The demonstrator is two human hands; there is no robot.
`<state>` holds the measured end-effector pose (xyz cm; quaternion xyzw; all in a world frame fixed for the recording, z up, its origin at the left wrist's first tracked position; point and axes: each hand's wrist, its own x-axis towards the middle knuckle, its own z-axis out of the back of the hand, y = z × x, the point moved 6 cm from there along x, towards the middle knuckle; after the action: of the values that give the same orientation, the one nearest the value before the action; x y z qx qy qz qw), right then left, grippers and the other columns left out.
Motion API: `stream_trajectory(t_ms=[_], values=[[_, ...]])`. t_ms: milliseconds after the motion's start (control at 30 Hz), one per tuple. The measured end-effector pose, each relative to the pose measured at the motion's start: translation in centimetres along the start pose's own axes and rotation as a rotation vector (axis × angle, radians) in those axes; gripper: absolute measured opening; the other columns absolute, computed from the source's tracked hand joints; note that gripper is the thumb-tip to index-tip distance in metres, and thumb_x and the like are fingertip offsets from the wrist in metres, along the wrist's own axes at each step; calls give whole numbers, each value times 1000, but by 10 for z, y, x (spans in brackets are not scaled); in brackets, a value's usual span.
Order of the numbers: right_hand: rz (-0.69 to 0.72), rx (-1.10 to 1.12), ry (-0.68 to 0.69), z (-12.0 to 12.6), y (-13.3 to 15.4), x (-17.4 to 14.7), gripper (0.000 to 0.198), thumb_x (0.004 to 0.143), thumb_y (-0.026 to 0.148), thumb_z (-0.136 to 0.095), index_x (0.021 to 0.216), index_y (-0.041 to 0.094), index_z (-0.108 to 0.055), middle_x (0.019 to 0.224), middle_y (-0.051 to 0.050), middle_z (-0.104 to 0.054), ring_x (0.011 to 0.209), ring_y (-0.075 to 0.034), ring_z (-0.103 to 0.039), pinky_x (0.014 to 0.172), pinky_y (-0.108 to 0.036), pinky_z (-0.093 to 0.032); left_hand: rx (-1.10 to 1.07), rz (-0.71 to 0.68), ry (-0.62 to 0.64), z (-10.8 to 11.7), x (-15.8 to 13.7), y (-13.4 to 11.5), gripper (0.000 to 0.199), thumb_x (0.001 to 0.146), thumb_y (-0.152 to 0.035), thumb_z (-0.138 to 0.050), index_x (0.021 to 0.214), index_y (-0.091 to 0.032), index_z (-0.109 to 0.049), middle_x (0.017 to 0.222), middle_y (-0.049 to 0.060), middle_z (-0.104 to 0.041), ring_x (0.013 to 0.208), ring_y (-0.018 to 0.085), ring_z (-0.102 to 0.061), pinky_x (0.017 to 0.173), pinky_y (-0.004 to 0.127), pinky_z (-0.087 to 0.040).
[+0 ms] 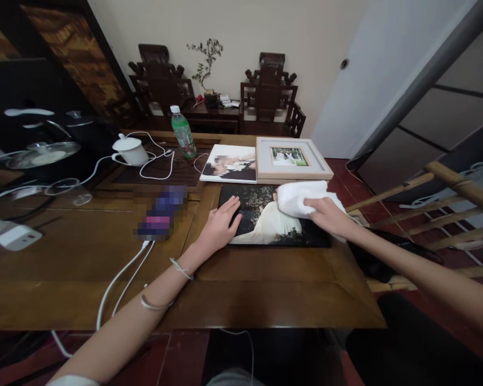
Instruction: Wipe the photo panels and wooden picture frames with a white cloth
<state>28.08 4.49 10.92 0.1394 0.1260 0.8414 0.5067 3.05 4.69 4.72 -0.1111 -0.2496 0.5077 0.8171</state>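
Note:
A dark photo panel [249, 214] showing a figure in a long white dress lies flat near the table's right end. My left hand [221, 221] rests on the panel's left edge, fingers stretched out, holding nothing. In my right hand [328, 214] is a folded white cloth [301, 197], pressed on the panel's upper right part and covering some of the picture. Just behind the panel lie a white-edged photo print [230, 163] and a light wooden picture frame [292, 174] with a small photo inside.
A phone [161, 212] with a white cable lies left of my left hand. Farther back stand a green-labelled bottle [183, 133], a lidded white cup [129, 151] and a clear plastic cup [70, 190]. A power strip [18, 236] sits far left; a wooden chair [446, 198] stands at right.

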Motion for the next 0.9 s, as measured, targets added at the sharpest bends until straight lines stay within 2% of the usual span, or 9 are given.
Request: stream_trajectory(t_ms=[200, 333, 467, 600, 767, 900], values=[[-5, 23, 59, -8, 40, -77, 15, 62, 9, -33, 62, 24, -34, 56, 1, -46, 60, -19, -49, 64, -30, -34, 11, 4, -2, -1, 0, -1, 41, 93, -24, -41, 132, -14, -48, 145, 12, -44, 138, 22, -35, 110, 46, -34], [2, 45, 134, -5, 54, -94, 20, 61, 7, -35, 65, 23, -46, 61, -1, -53, 67, -20, -54, 66, -30, -36, 20, -9, -6, -2, 0, -1, 42, 93, -24, -40, 132, -12, -48, 145, 12, -44, 138, 21, -34, 110, 45, -34], [3, 71, 128, 3, 41, -68, 19, 61, 10, -38, 66, 22, -52, 65, -2, -56, 73, -22, -56, 68, -29, -37, 22, -20, -10, -3, 0, 0, 43, 93, -25, -40, 133, -12, -47, 145, 12, -44, 138, 21, -34, 110, 45, -34], [73, 81, 145, 2, 17, -15, 11, 62, 13, -38, 63, 21, -46, 62, 0, -51, 67, -20, -53, 66, -29, -35, 10, -27, -17, -2, 1, 0, 42, 93, -25, -41, 133, -14, -48, 144, 13, -45, 137, 22, -36, 109, 47, -35], [99, 0, 65, 3, -2, 45, 13, 61, 11, -39, 65, 20, -47, 70, -4, -57, 72, -21, -53, 70, -30, -35, -15, -25, -24, -1, 0, 0, 41, 92, -26, -42, 132, -16, -49, 143, 12, -46, 136, 23, -37, 108, 48, -36], [48, -60, 15, -9, 6, 50, 21, 61, 5, -38, 71, 19, -51, 70, -5, -59, 69, -20, -53, 67, -28, -35, -19, -16, -19, 0, 0, 0, 41, 92, -26, -42, 131, -16, -50, 144, 12, -45, 136, 23, -37, 108, 48, -36]])
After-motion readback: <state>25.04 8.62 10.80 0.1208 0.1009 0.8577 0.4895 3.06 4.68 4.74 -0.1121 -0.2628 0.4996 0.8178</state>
